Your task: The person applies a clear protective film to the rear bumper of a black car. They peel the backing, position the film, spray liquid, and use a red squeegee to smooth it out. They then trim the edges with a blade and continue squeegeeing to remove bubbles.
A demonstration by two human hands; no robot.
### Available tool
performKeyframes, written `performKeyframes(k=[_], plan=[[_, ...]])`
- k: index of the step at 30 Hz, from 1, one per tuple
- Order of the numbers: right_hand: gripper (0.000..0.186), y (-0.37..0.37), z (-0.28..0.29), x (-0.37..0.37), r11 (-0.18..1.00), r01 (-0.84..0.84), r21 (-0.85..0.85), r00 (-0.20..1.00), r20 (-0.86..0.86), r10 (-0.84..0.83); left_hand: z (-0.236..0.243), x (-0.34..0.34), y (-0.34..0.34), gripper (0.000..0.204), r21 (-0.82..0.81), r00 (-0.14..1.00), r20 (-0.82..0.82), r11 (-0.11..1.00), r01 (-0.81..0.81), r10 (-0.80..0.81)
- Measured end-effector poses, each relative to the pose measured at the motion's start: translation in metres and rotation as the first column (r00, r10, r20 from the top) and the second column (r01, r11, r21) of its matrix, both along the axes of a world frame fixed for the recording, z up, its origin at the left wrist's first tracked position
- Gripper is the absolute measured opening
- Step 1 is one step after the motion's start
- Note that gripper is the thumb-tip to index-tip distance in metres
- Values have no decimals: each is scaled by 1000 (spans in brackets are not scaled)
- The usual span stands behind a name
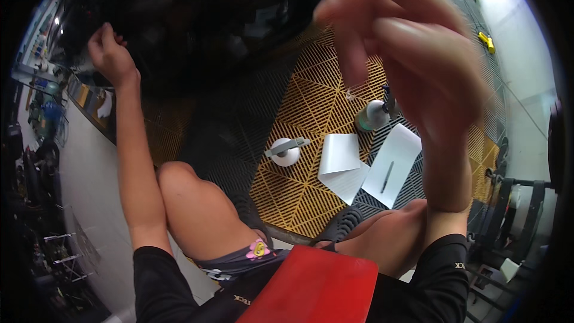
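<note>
From where I watch, the dark glossy panel point(227, 18) spreads over the far left part of the floor mat point(311, 104), and I judge it slick and easily scratched by its mirror-like shine. Whether it is a stiff, heavy body or a light, soft sheet I cannot tell, so I would favour flat fingertips at its border over any hard grip on the face. The left hand point(112, 55) is up against its left end, fingers curled together; I cannot tell whether they pinch anything. The right hand point(412, 54) is raised above the mat's right side, just off the panel's right end in my view, blurred, fingers bent and partly spread; whether it holds something thin, or touches the panel, I cannot make out. Below it, toward the mat's near edge, sit a spray bottle point(372, 116), a white bottle point(286, 155) and white papers point(338, 152) with a pen point(387, 177).
</note>
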State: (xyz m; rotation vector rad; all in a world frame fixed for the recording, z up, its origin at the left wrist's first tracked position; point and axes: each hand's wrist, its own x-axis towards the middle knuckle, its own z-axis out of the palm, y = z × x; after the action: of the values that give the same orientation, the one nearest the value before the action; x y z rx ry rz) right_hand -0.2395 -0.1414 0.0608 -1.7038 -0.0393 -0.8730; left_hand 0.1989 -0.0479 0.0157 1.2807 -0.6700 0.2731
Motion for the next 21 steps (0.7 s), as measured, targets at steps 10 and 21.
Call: performKeyframes(k=[10,21], plan=[[15,-28,-234,-63,970,-9,-241,649,-740,-178,-11,12,1,29,18,997,60,999,40,-41],[88,-86,-352,-126,521,680,-516,390,-348,-853,-18,-2,-14,22,-33,951,296,996,-86,92]])
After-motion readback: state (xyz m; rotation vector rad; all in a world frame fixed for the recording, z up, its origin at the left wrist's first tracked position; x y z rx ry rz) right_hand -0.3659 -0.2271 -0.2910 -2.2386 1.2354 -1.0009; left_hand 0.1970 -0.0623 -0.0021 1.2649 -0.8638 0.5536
